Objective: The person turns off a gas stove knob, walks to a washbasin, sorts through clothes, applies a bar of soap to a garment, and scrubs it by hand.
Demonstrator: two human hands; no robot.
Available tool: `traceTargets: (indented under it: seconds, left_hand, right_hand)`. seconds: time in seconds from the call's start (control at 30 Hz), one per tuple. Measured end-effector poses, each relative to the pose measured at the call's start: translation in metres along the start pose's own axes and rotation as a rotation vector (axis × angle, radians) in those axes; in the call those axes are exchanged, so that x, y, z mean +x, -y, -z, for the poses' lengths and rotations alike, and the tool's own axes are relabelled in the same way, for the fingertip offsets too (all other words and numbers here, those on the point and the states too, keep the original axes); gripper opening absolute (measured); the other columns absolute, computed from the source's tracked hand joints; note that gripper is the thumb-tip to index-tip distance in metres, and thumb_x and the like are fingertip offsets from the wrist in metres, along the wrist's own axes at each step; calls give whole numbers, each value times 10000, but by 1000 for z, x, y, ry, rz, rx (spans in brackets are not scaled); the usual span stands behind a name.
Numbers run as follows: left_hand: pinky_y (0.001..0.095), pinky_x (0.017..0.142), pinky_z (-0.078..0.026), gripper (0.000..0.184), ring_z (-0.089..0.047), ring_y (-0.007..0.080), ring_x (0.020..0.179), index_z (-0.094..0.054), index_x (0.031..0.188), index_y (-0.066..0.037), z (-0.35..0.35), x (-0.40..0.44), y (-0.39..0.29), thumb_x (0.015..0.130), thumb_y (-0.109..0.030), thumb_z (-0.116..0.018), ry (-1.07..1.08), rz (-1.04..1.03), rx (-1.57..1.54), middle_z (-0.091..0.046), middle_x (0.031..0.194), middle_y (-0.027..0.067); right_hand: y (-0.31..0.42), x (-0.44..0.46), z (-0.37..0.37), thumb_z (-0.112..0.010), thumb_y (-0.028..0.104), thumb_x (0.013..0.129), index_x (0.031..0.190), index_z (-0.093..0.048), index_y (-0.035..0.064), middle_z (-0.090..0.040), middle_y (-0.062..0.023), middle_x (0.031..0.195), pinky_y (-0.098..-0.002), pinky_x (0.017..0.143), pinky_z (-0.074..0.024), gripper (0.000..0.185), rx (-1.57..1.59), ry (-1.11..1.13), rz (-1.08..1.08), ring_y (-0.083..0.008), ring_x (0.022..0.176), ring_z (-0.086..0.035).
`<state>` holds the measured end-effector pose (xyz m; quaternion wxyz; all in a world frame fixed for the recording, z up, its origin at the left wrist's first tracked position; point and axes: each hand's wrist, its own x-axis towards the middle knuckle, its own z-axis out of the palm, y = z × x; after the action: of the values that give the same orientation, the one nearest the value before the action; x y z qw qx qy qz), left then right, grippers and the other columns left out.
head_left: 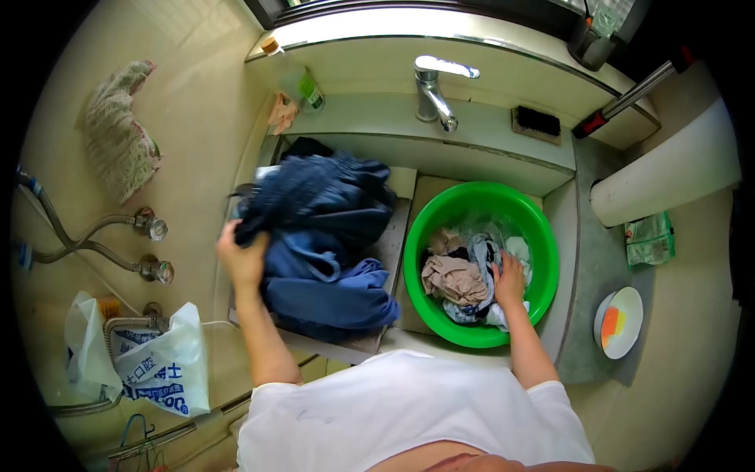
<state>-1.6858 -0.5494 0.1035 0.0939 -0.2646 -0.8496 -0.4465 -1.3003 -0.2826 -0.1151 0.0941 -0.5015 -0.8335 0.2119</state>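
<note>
My left hand [244, 256] is at the left edge of a pile of dark clothes, its fingers closed on a black-navy garment [322, 193] that is slightly blurred. Beneath that garment lie blue clothes [334, 291], bunched on the slab left of the basin. A green plastic basin [417, 295] stands in the sink with water and several wet clothes in it. My right hand [510, 281] reaches over its near rim, fingers stretched out on a light grey-blue cloth [484, 256]. Next to that cloth is a crumpled beige garment [454, 281].
Behind the sink are a chrome faucet [429, 94], a scrub brush [537, 123] and a bottle [299, 82]. On the right are a white cylinder [668, 169], a green packet [650, 240] and a white bowl [629, 330]. Plastic bags [169, 366] and valves [153, 226] line the left wall.
</note>
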Motion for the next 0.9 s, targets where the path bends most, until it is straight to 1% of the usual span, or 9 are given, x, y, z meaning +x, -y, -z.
traceTargets:
  seconds: [0.07,0.2,0.33,0.47,0.53,0.6,0.67,0.77,0.9]
  left_hand:
    - [282,727,-454,277,-591,158,758,-597,897,14,33,-3,-3,635,-41,-672,-203,13,-135,-642,830,91]
    - [270,719,-454,222,-585,131,744,-601,877,4,55,-14,-9,662,-27,-646,-320,-29,5,-635,811,49]
    - [270,676,-446,266,-540,121,680,-569,820,-38,28,-47,3,587,-72,-695,-39,61,-29,-589,741,20]
    - [291,641,-453,354,-566,175,666,-567,796,-16,-13,-91,-41,515,-152,-732,355,-14,-115,-593,716,87]
    - [281,644,-454,346,-574,175,663,-570,791,-7,-24,-102,-77,528,-157,-738,462,-135,-197,-593,718,101]
    - [277,647,-454,297,-585,155,671,-573,769,-9,-35,-109,-85,560,-141,-738,711,-29,-414,-595,709,100]
    - [248,670,-439,238,-561,93,701,-603,758,-27,-48,-108,-90,583,-95,-749,813,-80,-454,-619,739,31]
    - [253,743,-452,249,-565,89,758,-631,839,0,-64,-89,-81,616,-63,-724,817,147,-561,-648,819,35]
    - [357,761,-454,372,-551,317,844,-593,822,2,-58,-34,-64,532,-179,-740,470,-144,-39,-568,890,148]
  right_hand:
    - [-1,1,-2,-525,307,853,1225,-471,115,-466,-152,1238,-486,923,-342,422,-7,13,2,-350,1139,-411]
    - [3,0,0,-525,308,853,1233,-465,132,-463,-131,1243,-502,913,-344,423,-29,28,-25,-355,1140,-406]
    - [3,1,0,-519,306,857,1236,-461,120,-468,-135,1225,-478,915,-352,426,-45,44,-44,-339,1144,-405]
    - [8,2,6,-519,297,859,1232,-462,104,-468,-145,1218,-458,918,-352,424,-60,40,-19,-337,1143,-407]
    - [8,1,4,-520,291,858,1232,-462,101,-471,-149,1213,-453,921,-351,423,-59,57,-16,-339,1142,-407]
    - [2,2,-1,-525,279,857,1236,-459,97,-484,-153,1194,-440,929,-345,426,-41,13,23,-340,1140,-407]
    - [-1,0,0,-533,245,854,1238,-459,87,-494,-159,1185,-424,934,-343,421,5,-23,97,-351,1124,-417]
    - [-9,4,-5,-532,241,857,1240,-456,80,-491,-161,1190,-423,936,-346,422,-42,4,87,-351,1118,-424]
    - [0,2,0,-525,257,863,1237,-458,74,-489,-166,1195,-431,940,-344,421,-41,9,67,-350,1127,-420]
